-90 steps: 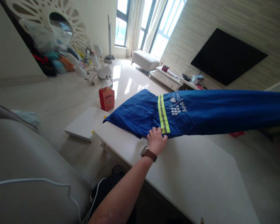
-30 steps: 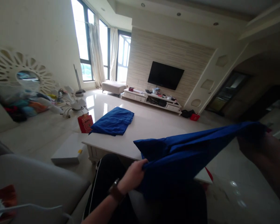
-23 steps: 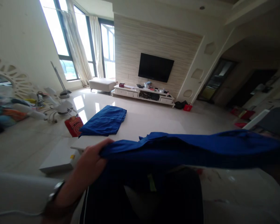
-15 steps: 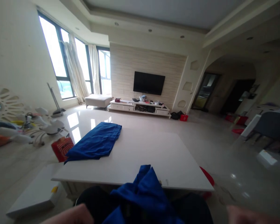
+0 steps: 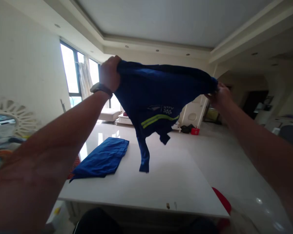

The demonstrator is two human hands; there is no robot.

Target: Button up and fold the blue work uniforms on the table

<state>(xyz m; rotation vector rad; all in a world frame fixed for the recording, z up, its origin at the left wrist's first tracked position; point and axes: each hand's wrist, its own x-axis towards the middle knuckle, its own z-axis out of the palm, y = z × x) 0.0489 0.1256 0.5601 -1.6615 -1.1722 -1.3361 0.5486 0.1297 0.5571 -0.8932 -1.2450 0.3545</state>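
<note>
A dark blue work jacket [image 5: 158, 91] with a yellow-green stripe and pale lettering is stretched out in the air, above and beyond the table. My left hand [image 5: 110, 74], with a band on the wrist, is closed on one edge of it. At the opposite edge, my right hand [image 5: 219, 95] grips the cloth with fingers partly hidden. A sleeve dangles from the jacket over the white table [image 5: 166, 182]. Folded blue cloth [image 5: 102, 157] lies flat on the table's left part, apart from both hands.
Two small objects, one of them a brownish piece [image 5: 168, 205], lie near the table's front edge. Something red [image 5: 222, 200] shows by the table's right corner. Beyond stand a low white TV cabinet [image 5: 125, 120] and a red box [image 5: 195, 131]. Clutter [image 5: 5, 149] lies at the left.
The blue jacket, bunched low in front of me before, is now raised and spread between my two hands. Both arms have lifted and reached forward. The view has tilted up slightly.
</note>
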